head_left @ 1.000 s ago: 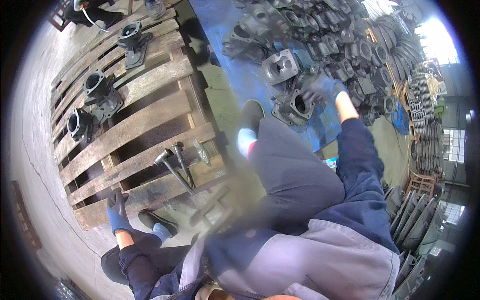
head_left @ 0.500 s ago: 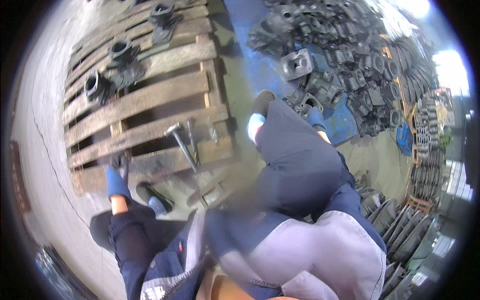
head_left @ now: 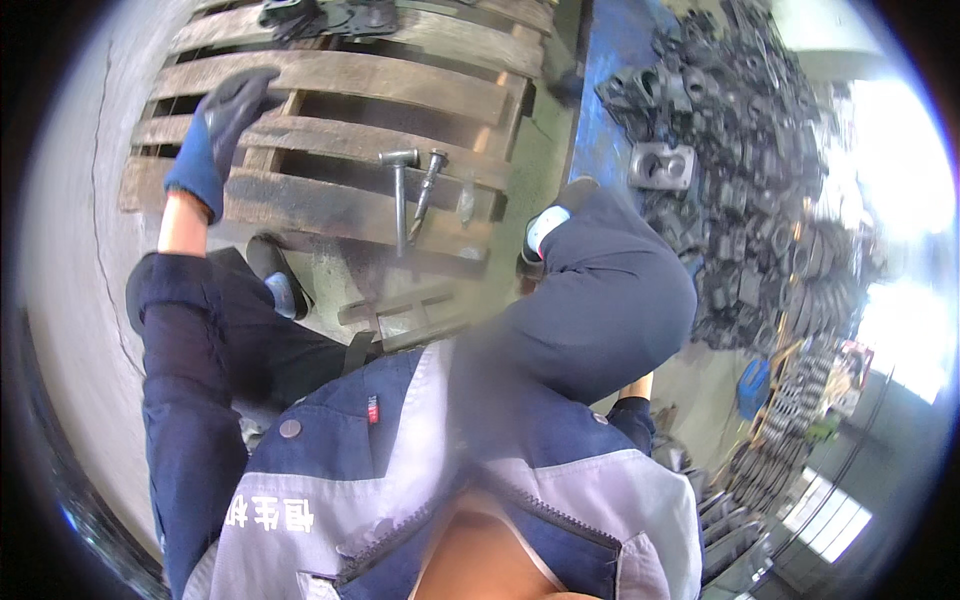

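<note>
My left hand (head_left: 232, 108), in a dark work glove with a blue cuff, reaches over the wooden pallet (head_left: 350, 80). Its fingers are stretched out, the thumb stands apart, and nothing is in it. Beyond it, dark metal castings (head_left: 330, 18) lie on the pallet at the top edge. A hammer (head_left: 400, 200) rests on the near pallet boards, with a metal rod-like tool (head_left: 429, 190) beside it. My right hand is hidden behind my bent right leg; only a bit of wrist and sleeve (head_left: 633, 415) shows.
Many dark castings (head_left: 750, 190) are heaped on a blue surface (head_left: 605, 90) at the right, a lighter square-flanged casting (head_left: 662, 166) among them. Stacked metal parts (head_left: 790, 400) stand farther right, near a blue container (head_left: 753, 388). A metal frame (head_left: 400, 312) lies before the pallet.
My left hand has moved farther out over the pallet. My right hand, earlier beside a casting on the blue surface, has gone behind my leg. The view has shifted.
</note>
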Demonstrator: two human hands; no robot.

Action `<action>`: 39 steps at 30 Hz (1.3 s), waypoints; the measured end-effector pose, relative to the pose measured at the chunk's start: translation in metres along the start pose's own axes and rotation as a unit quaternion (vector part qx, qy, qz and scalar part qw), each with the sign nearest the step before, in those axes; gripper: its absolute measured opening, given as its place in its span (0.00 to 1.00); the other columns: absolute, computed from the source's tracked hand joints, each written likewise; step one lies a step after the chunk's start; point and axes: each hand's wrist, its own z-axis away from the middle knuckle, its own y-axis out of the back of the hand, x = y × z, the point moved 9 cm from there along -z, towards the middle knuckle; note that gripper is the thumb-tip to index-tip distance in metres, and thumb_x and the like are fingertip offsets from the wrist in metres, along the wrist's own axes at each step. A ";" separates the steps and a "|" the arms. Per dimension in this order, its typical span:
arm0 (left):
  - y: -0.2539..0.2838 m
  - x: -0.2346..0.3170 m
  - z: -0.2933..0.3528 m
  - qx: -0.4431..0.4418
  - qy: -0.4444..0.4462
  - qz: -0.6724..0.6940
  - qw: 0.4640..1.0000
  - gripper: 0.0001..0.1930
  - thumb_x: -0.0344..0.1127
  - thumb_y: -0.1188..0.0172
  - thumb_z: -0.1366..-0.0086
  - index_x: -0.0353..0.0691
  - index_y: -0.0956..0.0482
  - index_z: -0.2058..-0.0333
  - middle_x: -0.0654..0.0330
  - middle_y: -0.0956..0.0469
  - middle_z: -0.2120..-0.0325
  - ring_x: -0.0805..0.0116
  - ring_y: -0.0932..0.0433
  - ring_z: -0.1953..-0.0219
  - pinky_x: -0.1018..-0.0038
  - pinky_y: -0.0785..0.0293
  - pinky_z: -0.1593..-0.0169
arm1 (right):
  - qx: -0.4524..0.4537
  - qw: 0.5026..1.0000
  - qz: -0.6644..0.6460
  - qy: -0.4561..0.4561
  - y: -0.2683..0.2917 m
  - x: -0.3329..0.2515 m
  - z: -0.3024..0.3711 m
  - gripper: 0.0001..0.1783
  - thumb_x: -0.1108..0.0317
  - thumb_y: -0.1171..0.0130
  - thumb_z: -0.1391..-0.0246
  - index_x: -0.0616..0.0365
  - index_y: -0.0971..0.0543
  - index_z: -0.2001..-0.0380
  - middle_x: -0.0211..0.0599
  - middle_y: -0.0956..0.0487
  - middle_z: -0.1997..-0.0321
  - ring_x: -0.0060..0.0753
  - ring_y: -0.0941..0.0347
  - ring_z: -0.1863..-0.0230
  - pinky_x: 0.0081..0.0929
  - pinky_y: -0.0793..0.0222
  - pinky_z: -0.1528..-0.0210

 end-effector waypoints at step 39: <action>-0.036 -0.154 0.170 0.125 0.584 -0.164 0.785 0.16 0.38 0.47 0.37 0.43 0.18 0.54 0.46 0.21 0.54 0.50 0.22 0.50 0.62 0.24 0.49 | -0.380 0.893 -0.019 0.239 -0.388 -0.316 0.259 0.16 0.56 0.47 0.43 0.56 0.20 0.62 0.48 0.18 0.67 0.50 0.23 0.59 0.38 0.29 0.51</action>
